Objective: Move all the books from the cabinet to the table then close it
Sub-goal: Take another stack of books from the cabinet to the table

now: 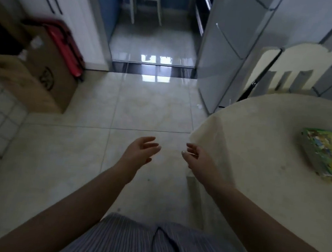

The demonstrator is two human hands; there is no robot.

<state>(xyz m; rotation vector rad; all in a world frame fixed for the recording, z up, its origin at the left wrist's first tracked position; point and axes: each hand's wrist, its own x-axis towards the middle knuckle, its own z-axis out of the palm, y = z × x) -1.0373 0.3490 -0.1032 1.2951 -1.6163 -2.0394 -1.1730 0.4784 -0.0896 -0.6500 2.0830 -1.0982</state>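
Note:
A stack of colourful books (325, 154) with a green picture cover lies on the round table (262, 153), which has a cream cloth, at the right. My left hand (141, 151) and my right hand (194, 158) hang in front of me over the floor, both empty, fingers relaxed and slightly spread. The right hand is just beside the table's left edge. A white cabinet (57, 4) with two dark handles stands at the upper left, its doors closed as seen here.
A cardboard box (44, 76) with a red folded item (68, 48) behind it stands at the left. A grey fridge (231, 43) and a cream chair (296, 72) are at the right. The tiled floor (142, 108) leads to a doorway with a white stool (145, 1).

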